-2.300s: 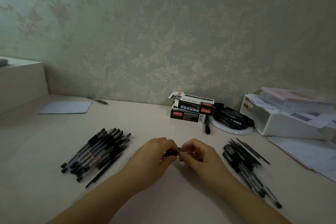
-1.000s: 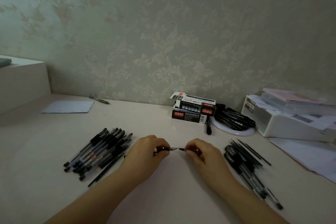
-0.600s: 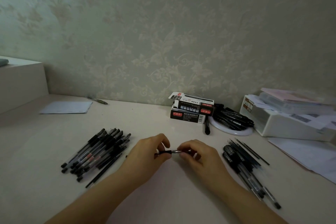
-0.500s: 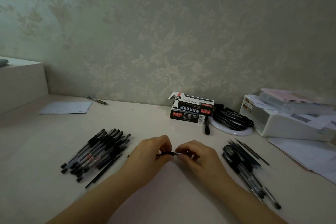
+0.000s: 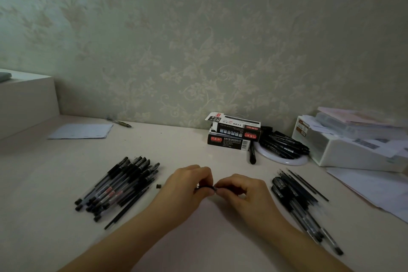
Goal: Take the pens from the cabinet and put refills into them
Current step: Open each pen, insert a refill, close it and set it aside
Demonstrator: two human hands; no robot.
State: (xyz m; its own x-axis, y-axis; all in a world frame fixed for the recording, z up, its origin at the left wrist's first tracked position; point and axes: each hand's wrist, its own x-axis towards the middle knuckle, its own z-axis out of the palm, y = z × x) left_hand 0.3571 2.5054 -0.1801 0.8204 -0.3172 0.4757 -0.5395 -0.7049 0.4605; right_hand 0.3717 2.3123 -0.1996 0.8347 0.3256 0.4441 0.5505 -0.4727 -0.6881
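Note:
Both my hands meet over the middle of the desk around one black pen point(image 5: 205, 187). My left hand point(image 5: 187, 185) grips the pen's barrel, and my right hand point(image 5: 240, 190) pinches its front end; most of the pen is hidden under my fingers. A pile of black pens point(image 5: 120, 185) lies to the left of my hands. Another pile of pens and thin refills point(image 5: 295, 196) lies to the right. A tiny black part point(image 5: 158, 186) sits on the desk beside my left hand.
Two stacked black refill boxes point(image 5: 233, 133) stand at the back by the wall. A white round dish point(image 5: 284, 160) with more pens, a white box point(image 5: 353, 150) with papers, loose sheets point(image 5: 375, 187) at right, a paper point(image 5: 81, 131) and a pen point(image 5: 120, 122) at back left.
A second ago my hands were apart with a small gap and a metal tip between the pen parts. They have come together and the gap has closed.

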